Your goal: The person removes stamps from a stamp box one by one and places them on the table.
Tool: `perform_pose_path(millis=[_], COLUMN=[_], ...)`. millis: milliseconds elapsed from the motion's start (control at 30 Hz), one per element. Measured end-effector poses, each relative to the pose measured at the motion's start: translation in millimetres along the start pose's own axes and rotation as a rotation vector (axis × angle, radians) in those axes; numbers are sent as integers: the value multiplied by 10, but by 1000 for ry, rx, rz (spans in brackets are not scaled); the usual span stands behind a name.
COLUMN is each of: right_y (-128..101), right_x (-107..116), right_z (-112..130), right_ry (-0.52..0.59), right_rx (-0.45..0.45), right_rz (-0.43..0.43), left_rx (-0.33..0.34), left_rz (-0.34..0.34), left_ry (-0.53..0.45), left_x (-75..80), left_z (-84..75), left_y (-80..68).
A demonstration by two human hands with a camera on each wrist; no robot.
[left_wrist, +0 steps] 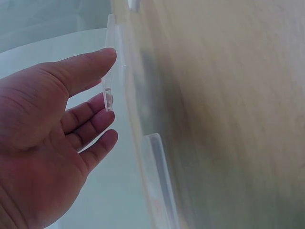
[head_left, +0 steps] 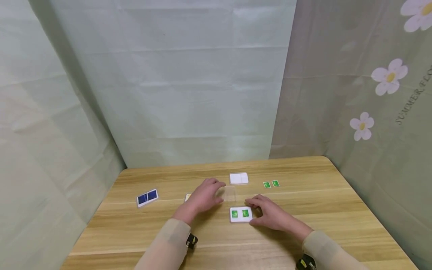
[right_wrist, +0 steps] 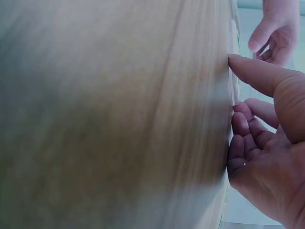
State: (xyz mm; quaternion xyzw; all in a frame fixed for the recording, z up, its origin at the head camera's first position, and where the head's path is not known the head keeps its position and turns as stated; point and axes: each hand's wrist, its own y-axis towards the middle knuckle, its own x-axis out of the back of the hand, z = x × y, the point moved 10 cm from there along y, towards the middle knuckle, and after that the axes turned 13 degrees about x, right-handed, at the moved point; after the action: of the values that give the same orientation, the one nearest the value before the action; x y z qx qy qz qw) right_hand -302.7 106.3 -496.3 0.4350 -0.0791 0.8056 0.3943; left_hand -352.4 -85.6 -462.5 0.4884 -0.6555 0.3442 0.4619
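Note:
My left hand (head_left: 206, 195) pinches a thin clear plastic cover (head_left: 230, 194) between thumb and fingers, raised above the table. In the left wrist view the cover (left_wrist: 109, 88) is seen edge-on. My right hand (head_left: 270, 213) holds the right end of a flat clear case (head_left: 240, 219) lying on the table, thumb at its near corner and a fingertip at its far corner. Inside that case two green stamp-like squares (head_left: 245, 213) lie side by side on white backing. In the right wrist view the case's edge (right_wrist: 235, 88) shows between thumb and fingers.
Behind the hands lies a case with a plain white insert (head_left: 239, 178). Two loose green squares (head_left: 267, 185) sit to its right. A case with two dark blue squares (head_left: 147, 197) lies at left. Another case (head_left: 187, 196) is partly hidden by the left hand. Cloth curtains (head_left: 189, 93) surround the wooden table (head_left: 135, 232).

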Motion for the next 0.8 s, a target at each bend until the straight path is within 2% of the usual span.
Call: perform_pose_path(millis=[433, 800], right_y=[-1, -10], right_x=[-1, -7], right_z=[-21, -15], right_ry=[-10, 2], right_rx=[-2, -15], right_rz=[-12, -5], left_rx=[2, 30], left_rz=[24, 52], left_ry=[21, 32], left_x=[-125, -226], left_z=[41, 40], left_y=[122, 177])
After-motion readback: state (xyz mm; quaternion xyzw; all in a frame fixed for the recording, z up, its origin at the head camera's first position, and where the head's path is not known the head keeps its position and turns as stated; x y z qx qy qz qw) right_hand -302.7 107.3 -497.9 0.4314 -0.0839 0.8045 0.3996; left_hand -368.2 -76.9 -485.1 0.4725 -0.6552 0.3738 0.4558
